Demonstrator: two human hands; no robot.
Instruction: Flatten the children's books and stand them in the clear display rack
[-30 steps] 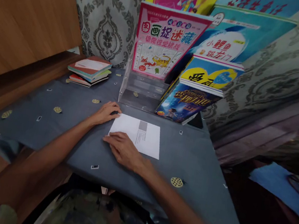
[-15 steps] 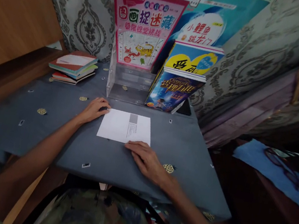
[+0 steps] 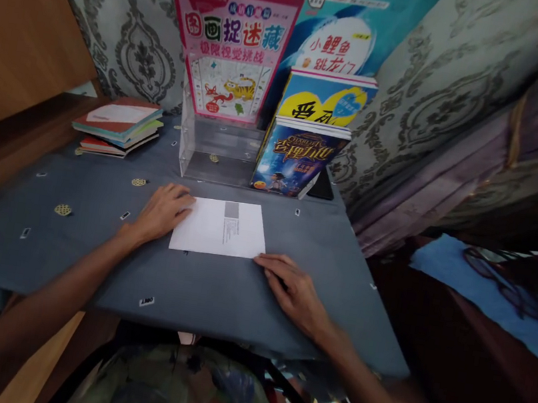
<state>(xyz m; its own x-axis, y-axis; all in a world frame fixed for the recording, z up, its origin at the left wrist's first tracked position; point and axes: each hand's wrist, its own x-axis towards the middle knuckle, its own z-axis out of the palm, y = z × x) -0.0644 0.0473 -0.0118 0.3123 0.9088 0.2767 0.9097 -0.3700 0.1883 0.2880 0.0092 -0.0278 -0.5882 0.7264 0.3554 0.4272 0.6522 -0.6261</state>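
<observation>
A white sheet of paper (image 3: 202, 225) with a grey block and small print lies flat on the table, its long side running left to right. Over its left edge rest the fingers of my left hand (image 3: 163, 211), spread and not wrapped round anything. At the near right corner, my right hand (image 3: 298, 295) touches the paper with its fingertips; the fingers are stretched out and the palm is turned down. Both hands lie low, close to the cloth.
Behind the paper, a clear acrylic rack (image 3: 213, 169) holds upright books, among them a pink picture book (image 3: 231, 51) and a dark blue book (image 3: 295, 158). A stack of thin books (image 3: 117, 125) lies back left. Patterned grey cloth (image 3: 214, 298) covers the table.
My right hand has slid right along the paper's near edge to its corner. My left hand has come a little nearer along the left edge. The view has shifted slightly.
</observation>
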